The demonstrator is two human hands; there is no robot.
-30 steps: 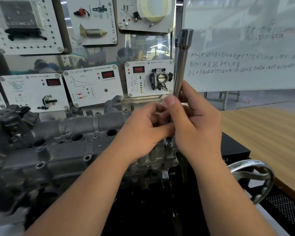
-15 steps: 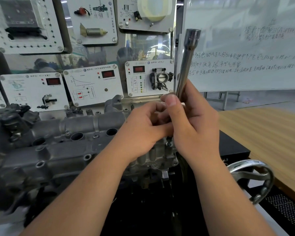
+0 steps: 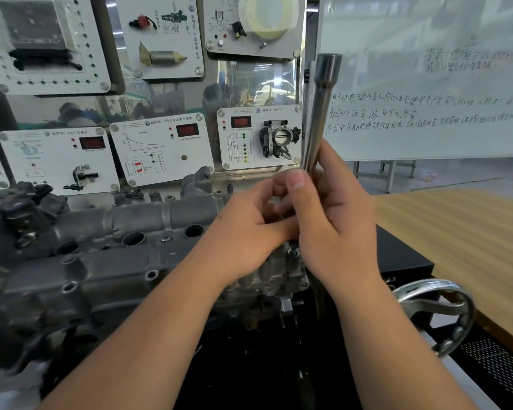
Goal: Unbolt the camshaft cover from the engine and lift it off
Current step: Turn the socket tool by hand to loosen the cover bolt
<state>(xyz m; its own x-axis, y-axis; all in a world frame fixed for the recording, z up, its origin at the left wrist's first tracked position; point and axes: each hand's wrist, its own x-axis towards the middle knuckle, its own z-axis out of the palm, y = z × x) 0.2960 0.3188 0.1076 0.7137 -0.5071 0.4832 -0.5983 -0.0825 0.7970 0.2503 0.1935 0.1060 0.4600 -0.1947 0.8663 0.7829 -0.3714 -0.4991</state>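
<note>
The grey cast camshaft cover [image 3: 107,261] lies across the engine from the left edge to the centre, with round plug holes along its top. A long steel socket wrench [image 3: 319,113] stands nearly upright above the cover's right end. My right hand [image 3: 335,220] grips its lower shaft, thumb across the front. My left hand [image 3: 249,229] is curled against the same spot, its fingers on the tool's lower part. The tool's tip is hidden by both hands. A bolt head [image 3: 293,251] shows just below them.
White training panels [image 3: 163,149] with sensors stand right behind the engine. A whiteboard [image 3: 427,99] fills the upper right. A chrome handwheel [image 3: 436,309] juts out at the lower right beside a black box [image 3: 403,258] and a wooden table [image 3: 471,238].
The wrench's top has swayed slightly right and back again while both hands stayed at its lower shaft. The cover has not moved.
</note>
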